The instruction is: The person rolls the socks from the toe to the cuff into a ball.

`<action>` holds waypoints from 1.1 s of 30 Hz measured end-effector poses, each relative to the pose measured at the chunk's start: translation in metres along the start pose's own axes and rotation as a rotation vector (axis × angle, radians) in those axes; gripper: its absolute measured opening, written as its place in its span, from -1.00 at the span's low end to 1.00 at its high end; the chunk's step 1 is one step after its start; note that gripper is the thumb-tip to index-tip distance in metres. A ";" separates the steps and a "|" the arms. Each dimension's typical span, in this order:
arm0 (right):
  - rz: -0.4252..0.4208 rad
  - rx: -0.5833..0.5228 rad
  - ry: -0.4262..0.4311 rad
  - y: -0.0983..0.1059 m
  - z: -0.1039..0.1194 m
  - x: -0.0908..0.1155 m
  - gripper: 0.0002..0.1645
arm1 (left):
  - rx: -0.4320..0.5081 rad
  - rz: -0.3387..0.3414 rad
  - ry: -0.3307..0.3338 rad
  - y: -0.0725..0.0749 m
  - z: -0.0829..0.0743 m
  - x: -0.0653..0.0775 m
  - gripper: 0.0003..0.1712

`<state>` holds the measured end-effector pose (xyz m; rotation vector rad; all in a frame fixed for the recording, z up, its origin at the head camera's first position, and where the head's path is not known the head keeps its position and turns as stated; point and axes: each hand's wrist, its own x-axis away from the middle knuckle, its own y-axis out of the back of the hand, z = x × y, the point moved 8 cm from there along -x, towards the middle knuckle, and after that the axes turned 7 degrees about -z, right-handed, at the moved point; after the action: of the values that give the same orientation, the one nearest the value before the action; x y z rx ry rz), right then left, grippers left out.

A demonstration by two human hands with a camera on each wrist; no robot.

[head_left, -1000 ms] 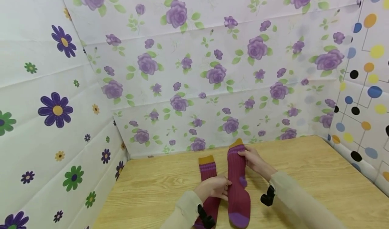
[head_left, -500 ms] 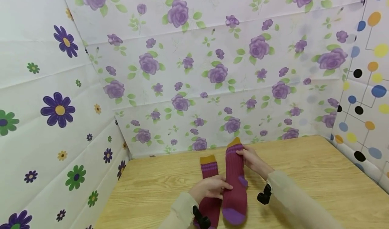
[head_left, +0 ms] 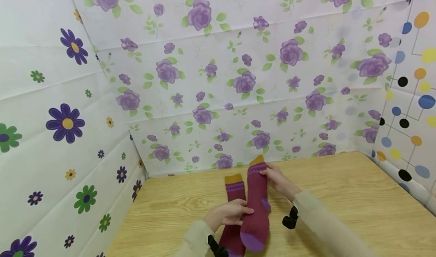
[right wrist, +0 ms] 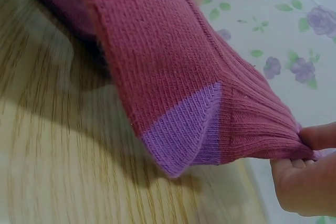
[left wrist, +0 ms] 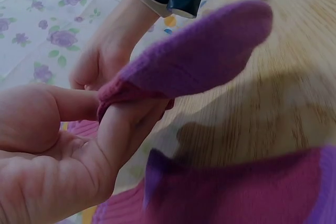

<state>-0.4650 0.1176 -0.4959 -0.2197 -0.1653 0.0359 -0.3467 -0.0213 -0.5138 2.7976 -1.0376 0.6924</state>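
Observation:
A maroon sock (head_left: 257, 196) with purple heel and toe and a mustard cuff is held above the table between both hands. My left hand (head_left: 229, 213) pinches its left edge near mid-foot, thumb on top. Near the cuff, my right hand (head_left: 277, 179) pinches the right edge; in the right wrist view its thumb and fingers grip the ribbed leg (right wrist: 252, 114). A second, matching sock (head_left: 235, 190) lies flat on the table to the left, partly covered by my left hand and the raised sock. The left wrist view shows this lower sock (left wrist: 236, 192) beneath the held one.
The wooden table (head_left: 340, 204) reaches back to a rose-patterned wall cloth (head_left: 204, 79). A daisy-patterned cloth (head_left: 51, 154) hangs on the left and a dotted cloth (head_left: 405, 98) on the right. Each wrist wears a black camera.
Both hands have shifted left with the held sock, which now tilts with its toe to the left and overlaps the lying sock. The lying sock stays in place.

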 end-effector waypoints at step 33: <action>0.232 -0.032 0.041 -0.057 -0.015 0.000 -0.30 | -0.057 0.022 -0.038 0.046 0.018 0.035 -0.55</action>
<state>-0.4616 0.0588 -0.4975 -0.2708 -0.0989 0.2590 -0.3454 -0.0822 -0.5185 2.7648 -1.0782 0.6046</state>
